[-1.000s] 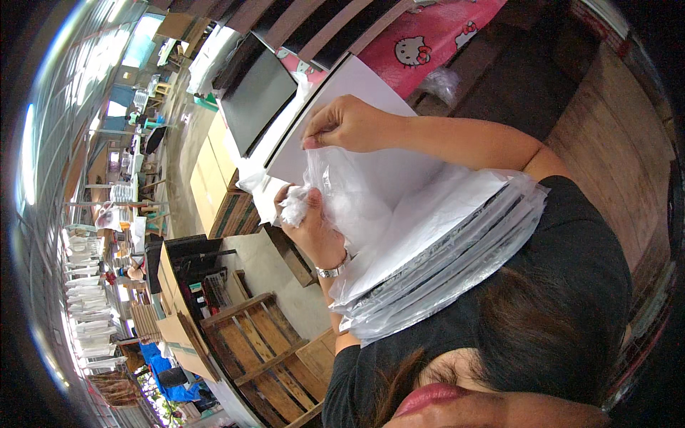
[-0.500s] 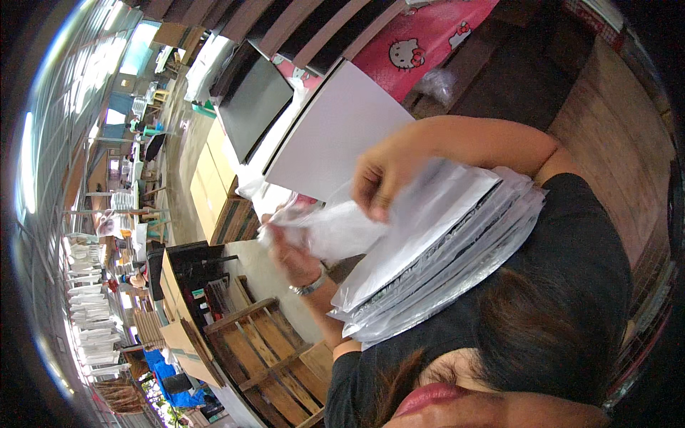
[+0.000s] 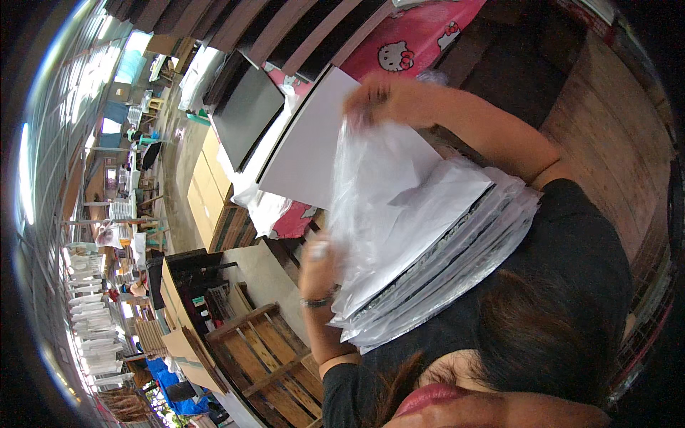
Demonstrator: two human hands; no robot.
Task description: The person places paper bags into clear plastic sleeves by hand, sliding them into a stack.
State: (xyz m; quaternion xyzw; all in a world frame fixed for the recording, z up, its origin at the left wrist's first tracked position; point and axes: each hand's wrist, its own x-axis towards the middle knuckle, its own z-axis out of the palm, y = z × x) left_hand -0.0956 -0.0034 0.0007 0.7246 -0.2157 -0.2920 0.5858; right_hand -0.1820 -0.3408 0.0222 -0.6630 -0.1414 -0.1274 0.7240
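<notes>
In front of my chest lies a stack of flat panels in clear plastic (image 3: 442, 278), its layered edges turned toward my body. A white panel (image 3: 428, 235) is on top. Over it spreads a thin, wrinkled clear plastic bag (image 3: 360, 182). My right hand (image 3: 371, 103) pinches its far edge, fingers closed and partly blurred. At the bag's left side, my left hand (image 3: 320, 267), with a metal watch on the wrist, is closed on the edge; blur hides some fingertips. Beyond the bag lies a larger pale board (image 3: 307, 146).
A dark panel (image 3: 246, 114) lies at the far left of the pale board. Cardboard (image 3: 207, 189) is stacked farther left. Below it stands a wooden pallet (image 3: 267, 357). Dark slats (image 3: 285, 28) and a pink patterned sheet (image 3: 421, 36) are at the back. Distant people work among tables.
My right hand has moved away from my body, drawing the plastic bag out over the white panel. My left hand has come right and nearer, beside the stack's left corner. The bag is less bunched.
</notes>
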